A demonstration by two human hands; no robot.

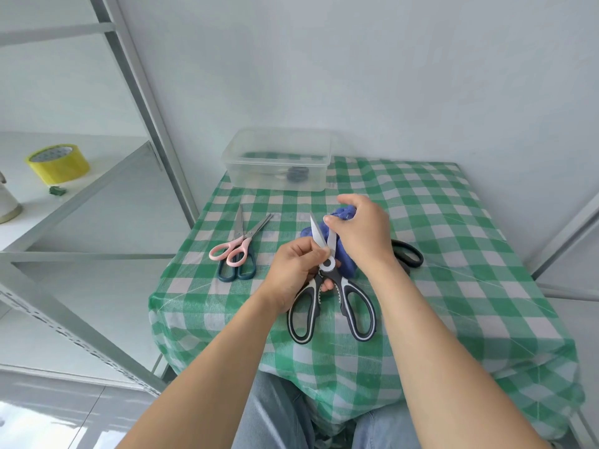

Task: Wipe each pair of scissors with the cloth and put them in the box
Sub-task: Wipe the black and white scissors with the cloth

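Wiping is being carried out on the black-and-white scissors (327, 263), which the person is holding above the worktop (437, 222) with the blades parted and pointing away from the body. The left hand (296, 270) is gripping them at the pivot, with the fingers curled round the neck. The right hand (363, 234) is clutching the bunched blue cloth (344, 259) and is pressing it against the right-side blade. The other blade is standing bare, so the wiping step is judged as only partly done.

The next move is calling for the cloth to be drawn along both blades, after which the blades are to be closed before transfer. The clear box (259, 171) is sitting at the far edge of the worktop, uncovered, with a dark item (296, 175) inside, probably a pair already stored.

Waiting at the left are the pink scissors (243, 241), lying across the dark teal scissors (240, 222), both with blades parted. A black scissors handle (405, 245) is showing behind the right wrist. Nothing is blocking the path to the box, but the exposed tips are calling for care. A yellow tape roll (58, 163) is sitting on the side shelf (97, 176).
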